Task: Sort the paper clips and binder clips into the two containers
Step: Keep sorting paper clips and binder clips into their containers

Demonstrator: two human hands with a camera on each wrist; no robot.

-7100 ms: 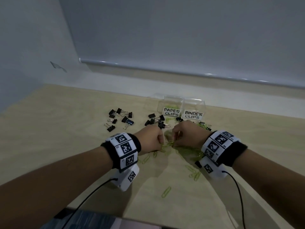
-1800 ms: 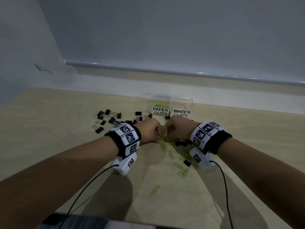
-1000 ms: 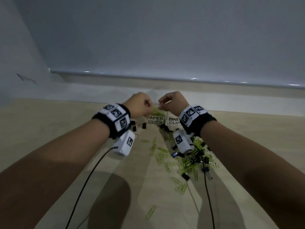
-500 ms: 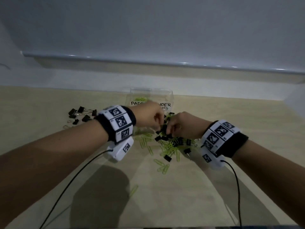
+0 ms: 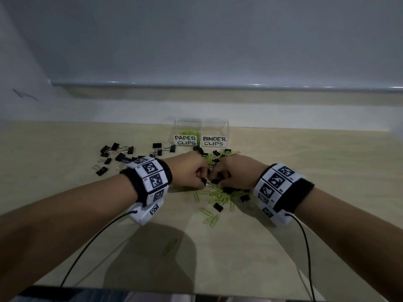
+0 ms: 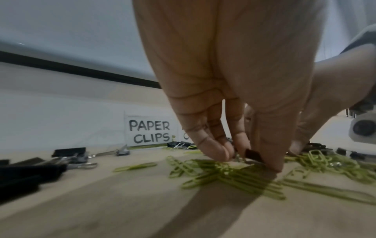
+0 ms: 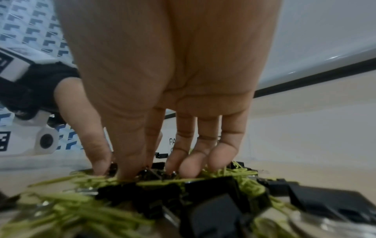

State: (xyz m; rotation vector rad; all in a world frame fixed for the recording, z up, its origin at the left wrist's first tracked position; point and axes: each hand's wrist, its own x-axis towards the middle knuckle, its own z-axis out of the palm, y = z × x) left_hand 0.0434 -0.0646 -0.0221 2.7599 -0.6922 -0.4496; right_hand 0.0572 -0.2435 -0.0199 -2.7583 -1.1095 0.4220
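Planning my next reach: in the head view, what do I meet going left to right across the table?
Scattered binder clips → left hand → right hand. Behind them: PAPER CLIPS container → BINDER CLIPS container.

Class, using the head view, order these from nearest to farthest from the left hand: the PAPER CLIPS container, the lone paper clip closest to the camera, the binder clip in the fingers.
1. Binder clip, pinched in the left hand.
2. PAPER CLIPS container, beyond the hand.
3. Lone paper clip, toward the camera.
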